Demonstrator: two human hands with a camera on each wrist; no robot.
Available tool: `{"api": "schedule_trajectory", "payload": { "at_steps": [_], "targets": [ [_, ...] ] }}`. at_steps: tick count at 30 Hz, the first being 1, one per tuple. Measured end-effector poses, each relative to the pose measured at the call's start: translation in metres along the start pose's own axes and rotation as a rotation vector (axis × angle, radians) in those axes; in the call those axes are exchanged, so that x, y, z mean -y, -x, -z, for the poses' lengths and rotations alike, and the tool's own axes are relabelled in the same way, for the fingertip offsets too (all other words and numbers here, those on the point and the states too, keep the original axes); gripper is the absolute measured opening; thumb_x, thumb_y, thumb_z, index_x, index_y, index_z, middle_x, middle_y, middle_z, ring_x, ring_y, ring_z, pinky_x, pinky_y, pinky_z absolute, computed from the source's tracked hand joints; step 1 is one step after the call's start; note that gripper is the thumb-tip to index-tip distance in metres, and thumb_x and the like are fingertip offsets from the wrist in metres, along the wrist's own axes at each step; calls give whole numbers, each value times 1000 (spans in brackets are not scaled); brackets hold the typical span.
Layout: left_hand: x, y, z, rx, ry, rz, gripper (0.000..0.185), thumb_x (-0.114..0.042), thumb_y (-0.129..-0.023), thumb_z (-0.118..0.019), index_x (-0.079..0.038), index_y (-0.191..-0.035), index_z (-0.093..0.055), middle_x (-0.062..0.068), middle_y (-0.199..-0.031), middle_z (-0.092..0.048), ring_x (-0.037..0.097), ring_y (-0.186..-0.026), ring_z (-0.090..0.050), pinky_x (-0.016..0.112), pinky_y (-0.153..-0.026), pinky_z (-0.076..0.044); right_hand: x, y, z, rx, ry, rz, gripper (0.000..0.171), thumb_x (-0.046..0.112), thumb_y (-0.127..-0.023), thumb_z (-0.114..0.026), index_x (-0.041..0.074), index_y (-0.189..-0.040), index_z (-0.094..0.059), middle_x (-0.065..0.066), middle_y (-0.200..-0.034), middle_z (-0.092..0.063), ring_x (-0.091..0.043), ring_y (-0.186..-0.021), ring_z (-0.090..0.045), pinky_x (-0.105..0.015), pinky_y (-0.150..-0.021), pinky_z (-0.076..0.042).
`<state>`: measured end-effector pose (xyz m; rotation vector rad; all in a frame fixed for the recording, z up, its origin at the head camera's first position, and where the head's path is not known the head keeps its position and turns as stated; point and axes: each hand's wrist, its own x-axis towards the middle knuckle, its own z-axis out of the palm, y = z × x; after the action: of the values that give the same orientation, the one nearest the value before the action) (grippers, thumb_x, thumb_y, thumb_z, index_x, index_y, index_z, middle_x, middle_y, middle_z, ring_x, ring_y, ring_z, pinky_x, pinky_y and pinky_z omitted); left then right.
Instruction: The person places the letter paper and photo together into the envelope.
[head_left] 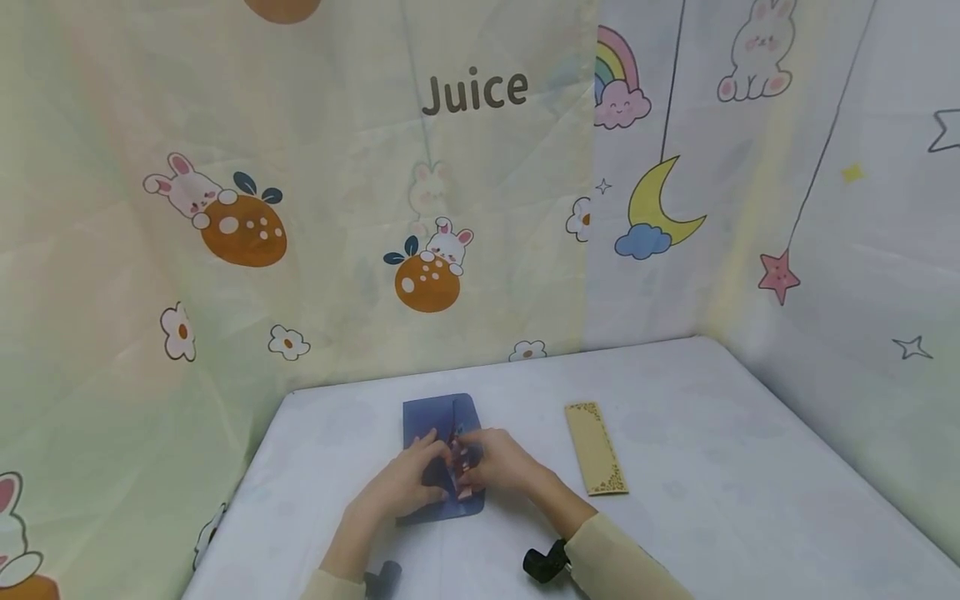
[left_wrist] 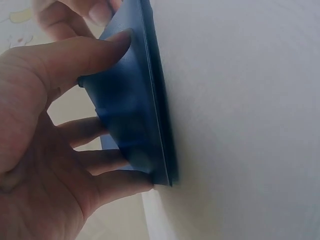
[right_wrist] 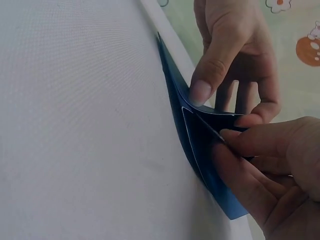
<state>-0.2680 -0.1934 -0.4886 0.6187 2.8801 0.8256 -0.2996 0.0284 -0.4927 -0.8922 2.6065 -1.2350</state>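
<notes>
A dark blue booklet [head_left: 431, 412] lies on the white table, its right-hand leaf lifted and a picture in reddish tones partly visible between the hands. My left hand [head_left: 405, 479] holds the booklet on its left side. In the left wrist view its thumb [left_wrist: 115, 47] lies on the blue cover and the other fingers reach along the edge. From the right, my right hand [head_left: 502, 462] pinches the raised leaf's edge between thumb and index finger, which the right wrist view shows beside the open fold [right_wrist: 205, 125]. The hands cover the booklet's middle.
A flat gold strip with ornate corners [head_left: 596, 450] lies to the right of the booklet on the white table [head_left: 720, 492]. Printed cloth [head_left: 337, 200] hangs along the table's back and sides. A black wrist camera [head_left: 546, 562] sits by the right sleeve.
</notes>
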Motion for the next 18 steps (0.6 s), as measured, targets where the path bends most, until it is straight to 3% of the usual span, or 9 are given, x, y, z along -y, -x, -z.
{"api": "schedule_trajectory", "payload": {
  "at_steps": [8,18],
  "targets": [
    [-2,0,3,1,8,15,38,-22,-83,-84,-30,-111,-60,24,-166,-34,60,-150,-28,78,-116,-28,2,1,0,34,0,32,41,3,-76,-86,14,-113,-73,-3,-104,-76,-16,-91,-67,-20,-72,-55],
    [1,-1,2,-4,7,-5,38,-21,-82,-84,-30,-111,-60,26,-166,-34,61,-148,-29,79,-115,-28,9,-2,-1,33,17,7,42,9,-77,-88,15,-116,-73,1,-104,-76,-13,-91,-66,-22,-77,-56]
  ]
}}
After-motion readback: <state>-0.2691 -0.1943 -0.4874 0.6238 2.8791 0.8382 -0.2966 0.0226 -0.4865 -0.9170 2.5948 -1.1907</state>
